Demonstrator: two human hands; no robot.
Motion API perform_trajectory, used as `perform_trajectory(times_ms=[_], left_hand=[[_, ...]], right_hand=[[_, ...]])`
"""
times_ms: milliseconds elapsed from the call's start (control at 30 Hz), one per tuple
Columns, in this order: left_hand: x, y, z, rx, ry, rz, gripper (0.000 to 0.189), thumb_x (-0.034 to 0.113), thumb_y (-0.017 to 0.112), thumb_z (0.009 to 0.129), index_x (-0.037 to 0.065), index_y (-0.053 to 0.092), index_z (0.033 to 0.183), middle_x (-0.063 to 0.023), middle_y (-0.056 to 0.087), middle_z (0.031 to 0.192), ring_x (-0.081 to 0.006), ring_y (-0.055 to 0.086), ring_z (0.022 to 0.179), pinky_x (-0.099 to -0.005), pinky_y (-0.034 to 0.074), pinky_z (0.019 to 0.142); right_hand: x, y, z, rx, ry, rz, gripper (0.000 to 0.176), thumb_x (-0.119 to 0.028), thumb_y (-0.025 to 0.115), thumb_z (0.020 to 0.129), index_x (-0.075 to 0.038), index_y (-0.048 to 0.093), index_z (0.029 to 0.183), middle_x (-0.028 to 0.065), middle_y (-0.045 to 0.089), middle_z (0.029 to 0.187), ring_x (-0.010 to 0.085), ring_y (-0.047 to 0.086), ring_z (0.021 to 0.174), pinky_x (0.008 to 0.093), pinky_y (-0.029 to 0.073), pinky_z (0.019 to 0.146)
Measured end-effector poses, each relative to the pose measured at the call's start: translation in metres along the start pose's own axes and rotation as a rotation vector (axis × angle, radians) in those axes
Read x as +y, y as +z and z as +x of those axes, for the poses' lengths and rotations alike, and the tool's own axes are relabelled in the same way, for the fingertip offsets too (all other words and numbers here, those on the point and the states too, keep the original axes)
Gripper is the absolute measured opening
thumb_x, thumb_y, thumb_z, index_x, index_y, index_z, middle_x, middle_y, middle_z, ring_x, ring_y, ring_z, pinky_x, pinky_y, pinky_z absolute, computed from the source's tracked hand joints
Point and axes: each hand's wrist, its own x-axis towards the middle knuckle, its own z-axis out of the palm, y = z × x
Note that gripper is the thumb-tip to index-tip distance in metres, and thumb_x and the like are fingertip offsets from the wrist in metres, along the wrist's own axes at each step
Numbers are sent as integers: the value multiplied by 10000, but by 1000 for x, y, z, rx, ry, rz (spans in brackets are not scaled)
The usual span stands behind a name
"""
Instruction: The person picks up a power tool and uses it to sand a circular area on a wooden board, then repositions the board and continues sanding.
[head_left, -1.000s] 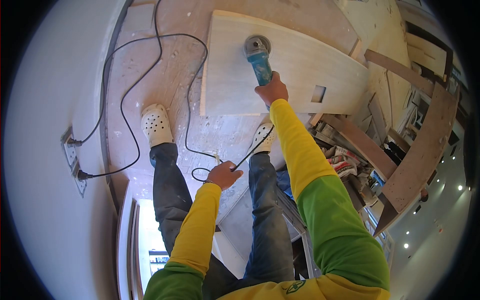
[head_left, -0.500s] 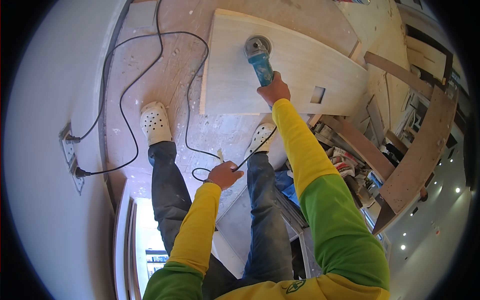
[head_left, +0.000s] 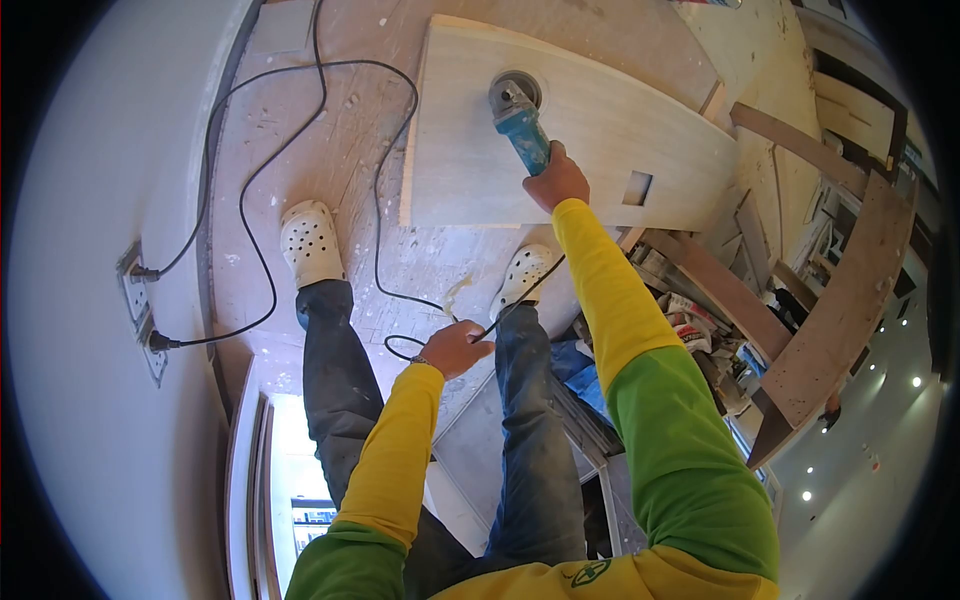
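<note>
While the right hand [head_left: 560,179] grips the grinder [head_left: 522,132] at the round hole [head_left: 530,82] in the board [head_left: 590,130], probably trimming it, the left hand [head_left: 454,349] clasps the cord [head_left: 523,299], where a further pass would call for slack.

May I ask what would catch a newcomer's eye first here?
The teal angle grinder in the right hand probably draws the eye first, over the pale board near the top. Then come the yellow-and-green sleeves reaching from the bottom edge, and the white clogs on the floor.
</note>
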Motion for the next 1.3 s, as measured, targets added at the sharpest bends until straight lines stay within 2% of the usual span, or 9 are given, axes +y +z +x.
perform_trajectory(times_ms=[300,533,633,700,733,1000,1167,1200,1300], left_hand=[[-4,1,4,-38,39,12,522,449,712,831,48,642,1159,-179,676,1116,-330,637,1044,-381,490,893],[5,-25,0,-92,60,318,418,391,720,792,66,706,1054,-166,689,1091,-329,643,1046,-406,498,902],[10,-46,-6,-218,7,325,356,352,713,785,81,731,1015,-159,703,1063,-327,653,1035,-410,503,906],[5,-51,-10,-408,96,696,348,360,695,790,100,740,1017,-140,714,1056,-327,661,1030,-414,508,913],[2,-54,-14,-412,95,727,348,360,695,790,100,740,1017,-140,714,1056,-327,661,1030,-414,508,913],[25,-70,-94,-166,-66,855,312,365,681,819,159,735,1047,-85,727,1039,-280,681,1003,-388,521,898],[76,-49,-138,-28,-6,914,299,350,703,831,148,730,1050,-77,731,992,-270,691,956,-360,535,859],[88,-44,-142,-62,-30,944,269,377,670,839,209,719,1043,-53,730,1005,-270,686,973,-397,521,862],[127,-31,-141,-170,-77,1220,266,406,642,849,240,715,1043,-48,722,1033,-283,670,1023,-458,503,882]], right_hand=[[19,7,-22,84,-19,-11,512,-190,676,723,-119,495,1196,202,661,1010,403,661,963,487,533,838],[48,-5,-98,137,264,408,635,-258,738,679,-85,518,1249,229,677,1080,421,640,1037,464,510,887],[61,-13,-143,196,332,566,603,-272,745,669,-73,555,1206,226,680,1068,421,645,1015,455,510,892],[67,-24,-173,237,360,633,586,-261,746,667,-56,568,1186,219,684,1041,411,656,989,447,513,881],[67,-34,-189,225,414,723,569,-241,749,661,-40,579,1165,202,685,1015,384,664,952,430,518,859],[64,-76,-255,255,698,1243,506,-122,777,630,4,602,1087,125,669,948,238,654,824,366,528,761],[94,-91,-273,265,714,1320,537,-152,785,629,-4,601,1111,138,678,959,265,668,858,382,532,787],[103,-98,-275,264,703,1305,547,-165,787,629,-8,600,1119,145,682,965,280,672,869,389,533,797],[131,-114,-288,261,735,1313,598,-220,769,631,-45,582,1171,183,683,1008,348,668,943,418,521,847]])
